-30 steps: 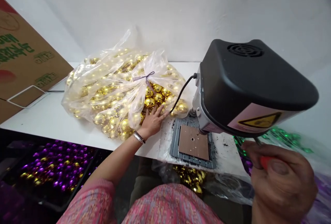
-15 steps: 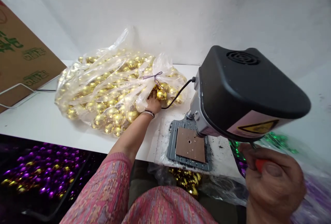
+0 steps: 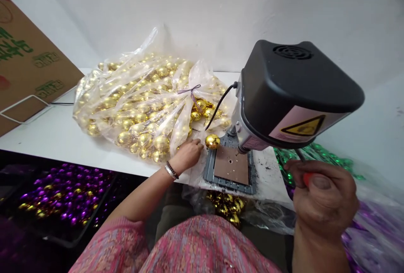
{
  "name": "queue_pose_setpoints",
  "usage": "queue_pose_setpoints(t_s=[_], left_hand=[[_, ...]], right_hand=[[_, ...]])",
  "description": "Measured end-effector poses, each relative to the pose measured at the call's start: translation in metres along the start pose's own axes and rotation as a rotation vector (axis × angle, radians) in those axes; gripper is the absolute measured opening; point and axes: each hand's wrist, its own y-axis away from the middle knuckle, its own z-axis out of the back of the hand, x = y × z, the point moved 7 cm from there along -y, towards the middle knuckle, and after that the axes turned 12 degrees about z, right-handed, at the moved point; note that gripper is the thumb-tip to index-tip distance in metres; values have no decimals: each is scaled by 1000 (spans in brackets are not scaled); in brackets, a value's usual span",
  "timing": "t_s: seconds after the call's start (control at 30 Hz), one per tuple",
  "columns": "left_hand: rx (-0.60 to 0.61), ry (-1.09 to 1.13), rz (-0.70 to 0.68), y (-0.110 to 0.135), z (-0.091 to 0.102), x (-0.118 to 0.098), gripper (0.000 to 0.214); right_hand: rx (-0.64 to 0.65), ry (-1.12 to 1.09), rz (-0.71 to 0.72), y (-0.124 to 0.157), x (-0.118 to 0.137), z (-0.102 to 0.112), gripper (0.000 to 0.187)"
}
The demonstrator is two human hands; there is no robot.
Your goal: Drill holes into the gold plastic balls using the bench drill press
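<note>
L hand pinches a gold ball at its fingertips, ball just off the far-left corner of the drill press base plate, w/ brown pad on top. R hand clenched round a red-tipped lever handle, below the black drill press head. Beyond L hand: clear bag of gold balls on the white desk, tied w/ purple string. Power cord runs from bag side to machine. Left of L arm, below desk edge: tray of purple balls. Green beads just beyond R hand. Cardboard box far left. More gold balls under desk, near lap.
</note>
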Motion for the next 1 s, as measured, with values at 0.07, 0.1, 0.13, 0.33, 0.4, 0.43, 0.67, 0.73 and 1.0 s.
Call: queue_pose_setpoints(t_s=[0.07, 0.1, 0.13, 0.33, 0.4, 0.43, 0.67, 0.73, 1.0], left_hand=[[-23, 5, 8, 8, 0, -2, 32], [-38, 15, 24, 10, 1, -2, 31], [-60, 35, 43, 11, 5, -2, 31], [-328, 347, 119, 29, 36, -14, 38], [-315, 484, 93, 43, 32, -29, 38], [-298, 553, 78, 52, 27, -37, 35], [236, 790, -413, 106, -13, -113, 32], [393, 741, -452, 113, -35, -122, 34], [559, 572, -124, 115, -141, -111, 37]], right_hand=[[-11, -10, 9, -1, 2, 0, 29], [-12, -12, 12, -1, 2, 0, 29], [-9, -15, 11, -1, 3, 0, 29], [61, 12, 18, 3, 1, -1, 29], [86, 41, 38, 4, 2, 0, 30], [106, 64, 45, 4, 3, 0, 31], [307, -92, 110, -11, -4, -1, 74], [369, -135, 62, -9, -24, 3, 81], [543, 230, -208, 35, -106, 47, 63]])
